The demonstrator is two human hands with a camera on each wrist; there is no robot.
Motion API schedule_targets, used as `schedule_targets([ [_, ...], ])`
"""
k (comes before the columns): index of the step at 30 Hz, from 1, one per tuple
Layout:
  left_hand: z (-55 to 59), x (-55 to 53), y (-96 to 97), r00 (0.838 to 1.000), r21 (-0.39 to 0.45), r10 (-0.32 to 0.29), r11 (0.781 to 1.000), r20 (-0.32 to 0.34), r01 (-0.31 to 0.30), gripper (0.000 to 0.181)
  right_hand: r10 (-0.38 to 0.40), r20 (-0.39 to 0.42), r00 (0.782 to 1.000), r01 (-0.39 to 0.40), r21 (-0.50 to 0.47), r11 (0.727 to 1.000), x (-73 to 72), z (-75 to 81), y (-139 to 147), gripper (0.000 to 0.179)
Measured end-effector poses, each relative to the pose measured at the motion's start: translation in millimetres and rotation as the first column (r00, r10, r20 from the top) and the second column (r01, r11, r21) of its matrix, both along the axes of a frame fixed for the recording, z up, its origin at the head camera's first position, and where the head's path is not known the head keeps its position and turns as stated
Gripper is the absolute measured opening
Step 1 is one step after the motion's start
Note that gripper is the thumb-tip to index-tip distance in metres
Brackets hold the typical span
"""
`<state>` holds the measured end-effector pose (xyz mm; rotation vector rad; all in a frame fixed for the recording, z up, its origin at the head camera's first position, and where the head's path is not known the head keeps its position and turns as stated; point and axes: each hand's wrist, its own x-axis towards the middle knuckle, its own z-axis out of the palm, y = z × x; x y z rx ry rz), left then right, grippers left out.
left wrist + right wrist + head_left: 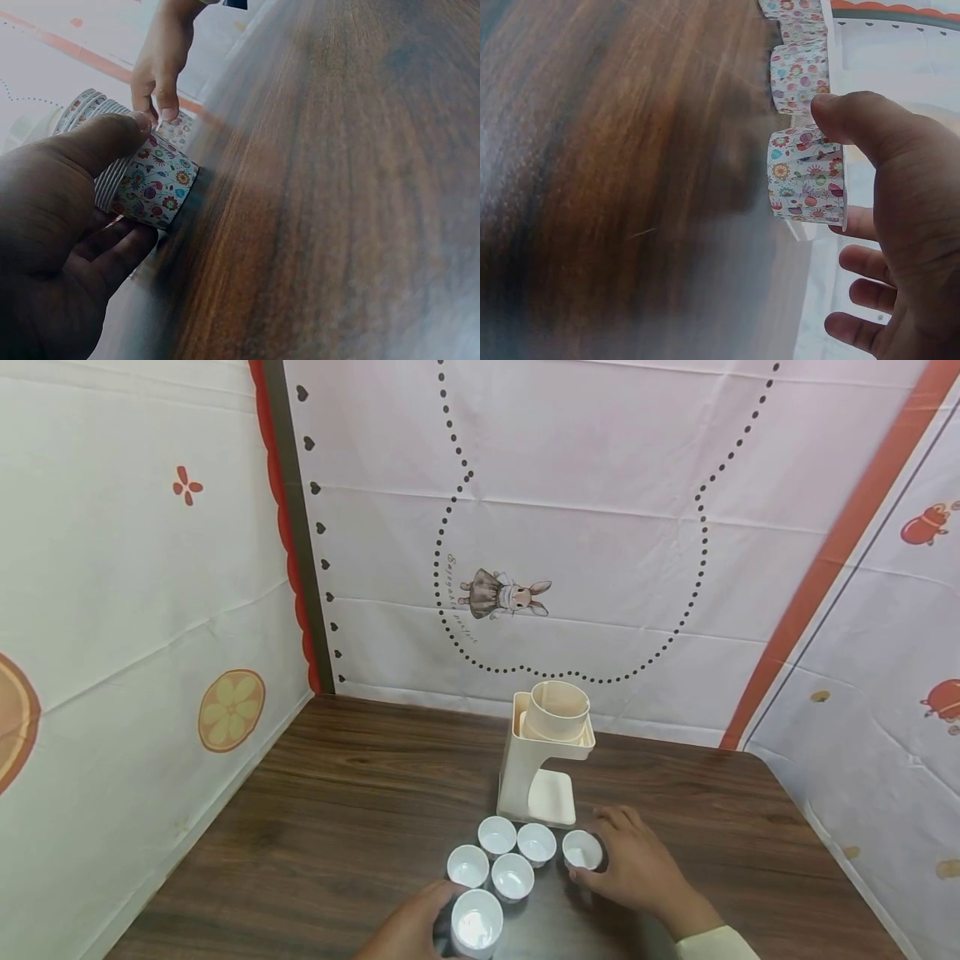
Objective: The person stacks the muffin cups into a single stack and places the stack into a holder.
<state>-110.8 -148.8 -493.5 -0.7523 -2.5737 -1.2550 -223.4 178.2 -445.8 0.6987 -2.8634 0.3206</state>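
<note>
My left hand (411, 928) grips a nested stack of paper baking cups (156, 184), white inside and flower-patterned outside. In the left wrist view the thumb lies along the stack's upper side and fingers are beneath it. My right hand (639, 870) holds a single paper baking cup (808, 174) between thumb and index finger; its other fingers are spread apart. In the head view that single cup (582, 850) stands at the right end of the group. Several more cups, such as a back one (497, 835) and a front one (513, 877), stand upright between the hands.
A cream-coloured machine (517, 768) with a round cup-like top (559, 710) and a flat base stands just behind the cups. The dark wood table (360, 793) is bordered by printed white cloth (585, 527) at the back and both sides.
</note>
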Motion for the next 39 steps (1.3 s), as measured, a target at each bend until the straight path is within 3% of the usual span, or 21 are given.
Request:
schedule_targets([
  [9, 3.2, 0.8, 1.5, 0.997, 0.006, 0.008, 1.0, 0.076, -0.008, 0.068, 0.056, -0.088, 0.995, -0.06, -0.037, 0.998, 3.7, 9.4, -2.6, 0.059],
  [23, 6.1, 1.8, 2.0, 0.996, -0.016, 0.034, 0.999, 0.082, -0.033, 0.067, 0.157, -0.165, 0.974, -0.164, -0.032, 0.986, 21.0, 33.0, -22.3, 0.052],
  [31, 3.6, 2.0, 2.9, 0.998, -0.019, 0.029, 0.999, 0.058, -0.028, 0.065, 0.186, -0.146, 0.972, -0.191, -0.026, 0.981, 32.1, 41.5, -33.0, 0.061],
  [39, 3.4, 2.7, 3.1, 0.999, -0.01, 0.025, 1.0, 0.042, -0.024, 0.066, 0.252, -0.186, 0.95, -0.263, -0.037, 0.964, 41.9, 51.2, -44.0, 0.063],
])
